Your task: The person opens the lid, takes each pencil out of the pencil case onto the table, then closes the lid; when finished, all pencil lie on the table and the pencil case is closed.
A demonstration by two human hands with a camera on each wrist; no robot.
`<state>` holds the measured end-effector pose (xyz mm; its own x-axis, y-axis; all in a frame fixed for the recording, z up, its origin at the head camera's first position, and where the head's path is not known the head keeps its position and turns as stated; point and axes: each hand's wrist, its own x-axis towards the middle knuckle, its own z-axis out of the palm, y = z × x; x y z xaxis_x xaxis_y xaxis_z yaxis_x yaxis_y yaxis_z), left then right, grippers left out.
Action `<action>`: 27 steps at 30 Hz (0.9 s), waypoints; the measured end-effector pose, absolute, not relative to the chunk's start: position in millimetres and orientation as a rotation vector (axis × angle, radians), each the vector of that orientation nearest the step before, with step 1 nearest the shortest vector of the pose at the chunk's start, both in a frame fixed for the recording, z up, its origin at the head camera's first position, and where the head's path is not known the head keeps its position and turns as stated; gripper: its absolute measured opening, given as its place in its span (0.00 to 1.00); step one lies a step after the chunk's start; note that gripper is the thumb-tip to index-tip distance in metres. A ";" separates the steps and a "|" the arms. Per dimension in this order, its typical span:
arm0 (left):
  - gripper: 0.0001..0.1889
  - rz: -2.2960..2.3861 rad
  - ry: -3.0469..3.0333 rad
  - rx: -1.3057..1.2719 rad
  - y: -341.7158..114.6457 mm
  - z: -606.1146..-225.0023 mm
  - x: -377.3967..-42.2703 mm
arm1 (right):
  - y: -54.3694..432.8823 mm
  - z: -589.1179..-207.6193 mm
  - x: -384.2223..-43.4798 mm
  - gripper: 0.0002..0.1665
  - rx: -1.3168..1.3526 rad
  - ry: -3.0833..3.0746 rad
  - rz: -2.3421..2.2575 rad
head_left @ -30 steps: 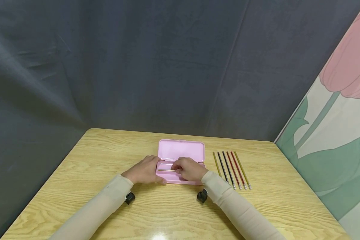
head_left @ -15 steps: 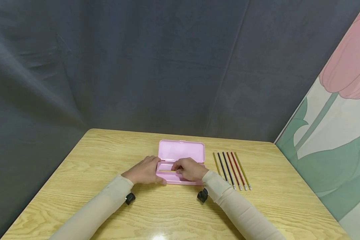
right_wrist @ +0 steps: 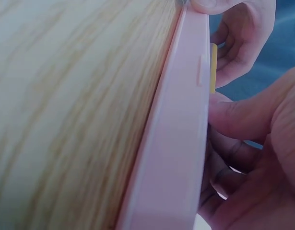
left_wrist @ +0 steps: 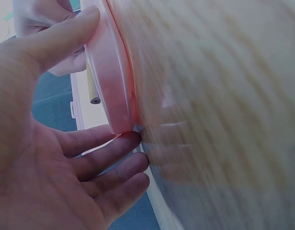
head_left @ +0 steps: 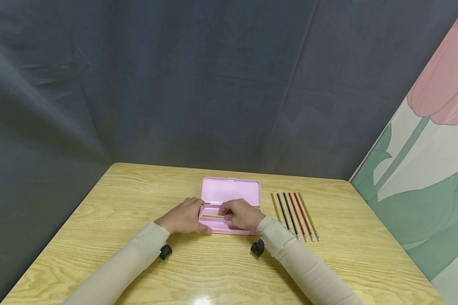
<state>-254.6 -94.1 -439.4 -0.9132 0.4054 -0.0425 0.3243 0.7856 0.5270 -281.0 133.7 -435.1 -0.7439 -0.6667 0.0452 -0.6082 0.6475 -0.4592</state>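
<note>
A pink pencil case (head_left: 230, 191) stands with its lid raised on the table. My left hand (head_left: 185, 216) holds the case's left end; in the left wrist view its thumb lies on the front wall (left_wrist: 109, 81) and its fingers reach round the corner. My right hand (head_left: 242, 214) is over the case and pinches a yellow pencil (head_left: 213, 216) lying lengthwise at the tray. The pencil's right part is hidden by that hand. In the right wrist view, the pencil (right_wrist: 213, 67) shows above the rim beside the right thumb.
Right of the case, several pencils lie side by side: yellow ones (head_left: 309, 217), red ones (head_left: 298, 216) and dark ones (head_left: 291, 216), with eraser ends toward the person. A dark curtain (head_left: 213, 84) hangs behind the wooden table (head_left: 145, 182). A flower-patterned wall panel (head_left: 423, 169) stands at right.
The yellow pencil in the right hand shifts very slightly and shows more of its yellow side. Both hands and the case stay practically where they were.
</note>
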 end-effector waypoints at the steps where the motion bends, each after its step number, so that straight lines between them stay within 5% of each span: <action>1: 0.46 0.789 2.824 0.581 -94.2 -439.7 -254.5 | 133.9 -434.9 -280.5 0.10 -1.074 2.739 -0.699; 27: 0.47 0.776 2.846 0.589 -95.8 -441.0 -254.4 | 145.7 -403.4 -274.9 0.10 -1.031 3.003 -1.145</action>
